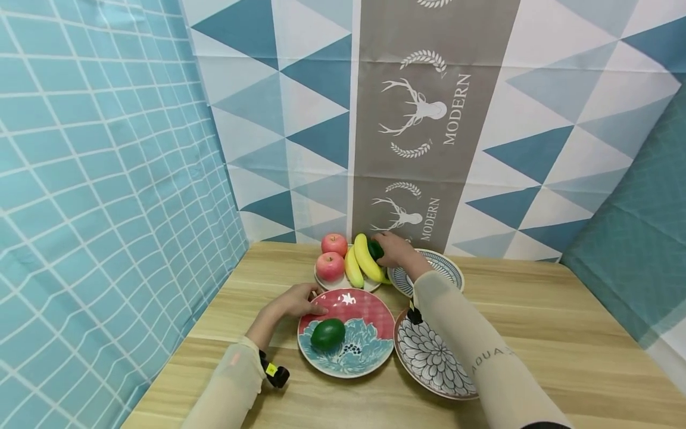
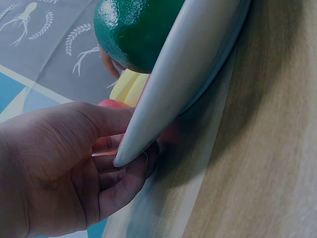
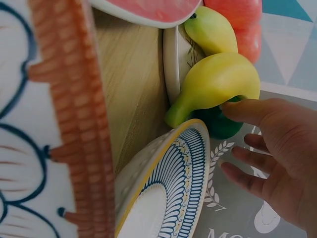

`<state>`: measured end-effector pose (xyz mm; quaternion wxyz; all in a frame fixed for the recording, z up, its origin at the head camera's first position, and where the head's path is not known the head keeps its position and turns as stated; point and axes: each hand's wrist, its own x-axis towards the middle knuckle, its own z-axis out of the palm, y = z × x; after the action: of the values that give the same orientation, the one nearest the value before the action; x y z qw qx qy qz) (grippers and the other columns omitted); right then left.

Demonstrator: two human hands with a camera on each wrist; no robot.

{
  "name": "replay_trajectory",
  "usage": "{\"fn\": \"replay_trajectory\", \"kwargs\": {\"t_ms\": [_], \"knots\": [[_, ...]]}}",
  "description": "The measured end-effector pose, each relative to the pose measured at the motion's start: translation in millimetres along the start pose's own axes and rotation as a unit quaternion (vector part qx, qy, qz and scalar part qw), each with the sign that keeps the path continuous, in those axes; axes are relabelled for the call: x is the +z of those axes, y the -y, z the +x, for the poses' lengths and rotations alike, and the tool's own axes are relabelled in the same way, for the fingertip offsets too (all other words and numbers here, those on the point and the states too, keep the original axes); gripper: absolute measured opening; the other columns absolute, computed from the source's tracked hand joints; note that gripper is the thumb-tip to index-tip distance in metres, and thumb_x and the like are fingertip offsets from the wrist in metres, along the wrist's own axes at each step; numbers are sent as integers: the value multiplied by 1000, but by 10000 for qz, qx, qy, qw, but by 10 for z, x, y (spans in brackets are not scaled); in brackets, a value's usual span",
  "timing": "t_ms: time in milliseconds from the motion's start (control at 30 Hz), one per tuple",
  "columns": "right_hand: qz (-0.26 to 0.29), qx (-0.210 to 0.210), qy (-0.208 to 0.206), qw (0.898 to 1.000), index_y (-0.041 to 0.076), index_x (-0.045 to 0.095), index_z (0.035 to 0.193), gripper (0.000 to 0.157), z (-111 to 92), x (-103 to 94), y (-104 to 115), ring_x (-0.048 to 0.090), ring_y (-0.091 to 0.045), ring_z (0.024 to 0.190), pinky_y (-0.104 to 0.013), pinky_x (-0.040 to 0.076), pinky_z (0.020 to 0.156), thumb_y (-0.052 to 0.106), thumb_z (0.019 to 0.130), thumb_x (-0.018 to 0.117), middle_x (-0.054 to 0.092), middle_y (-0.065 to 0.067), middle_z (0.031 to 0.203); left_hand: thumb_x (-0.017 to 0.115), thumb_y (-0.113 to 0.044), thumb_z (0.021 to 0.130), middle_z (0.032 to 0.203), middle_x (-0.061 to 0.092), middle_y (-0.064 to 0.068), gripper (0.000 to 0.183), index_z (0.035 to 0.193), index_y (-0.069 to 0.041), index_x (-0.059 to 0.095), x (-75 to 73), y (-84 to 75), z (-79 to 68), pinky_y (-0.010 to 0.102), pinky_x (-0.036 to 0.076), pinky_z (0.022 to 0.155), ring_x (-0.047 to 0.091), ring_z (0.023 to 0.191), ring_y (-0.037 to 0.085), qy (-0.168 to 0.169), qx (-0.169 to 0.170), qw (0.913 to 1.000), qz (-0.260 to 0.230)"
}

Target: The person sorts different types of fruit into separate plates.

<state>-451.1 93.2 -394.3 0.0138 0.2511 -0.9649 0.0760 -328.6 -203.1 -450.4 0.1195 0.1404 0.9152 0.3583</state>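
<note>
My left hand [image 1: 296, 301] grips the left rim of a red and blue flower plate [image 1: 370, 310], thumb on top and fingers beneath, as the left wrist view shows. A green avocado [image 1: 328, 335] lies on that plate. At the back, my right hand [image 1: 393, 249] reaches over a second dark green avocado [image 3: 223, 121] behind the bananas [image 1: 367, 259]. In the right wrist view, its thumb overlaps this avocado's edge while the other visible fingers spread apart. Beside the bananas, two red apples [image 1: 330, 266] share a white plate [image 1: 324, 285].
A blue-patterned plate [image 1: 452, 271] stands behind my right forearm. Below that arm lies a brown-rimmed plate with a petal pattern [image 1: 429, 357]. Patterned cloth [image 1: 300, 119] hangs along the back of the wooden table [image 1: 514, 298], and blue checked cloth [image 1: 107, 179] along the left.
</note>
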Motion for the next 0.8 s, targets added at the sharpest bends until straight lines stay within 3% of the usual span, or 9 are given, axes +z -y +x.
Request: {"fn": "replay_trajectory", "kwargs": {"t_ms": [200,467,800], "knots": [[-62,-65,68,9999,6,52,152,69,78,27,-27,53,-38,138,-54,44,113,17,88,77,52,-21,151,86,-21,90,95,65,3,30,112,-10,69,-8,-6,3,34,53,78,60,88,20,-2,2,10000,50],[-251,-94,210,9994,7,52,153,67,113,66,-5,52,-37,138,-54,43,115,15,92,77,53,-20,151,85,-21,91,97,66,3,30,114,-11,69,15,-9,18,35,55,81,61,91,20,21,-97,10000,-4],[-468,-217,90,9986,7,51,152,63,198,138,-13,55,-36,137,-50,43,115,10,94,75,56,-18,148,86,-22,90,96,66,2,30,113,-11,70,8,-11,22,35,53,80,61,90,18,-47,-67,10000,42]]}}
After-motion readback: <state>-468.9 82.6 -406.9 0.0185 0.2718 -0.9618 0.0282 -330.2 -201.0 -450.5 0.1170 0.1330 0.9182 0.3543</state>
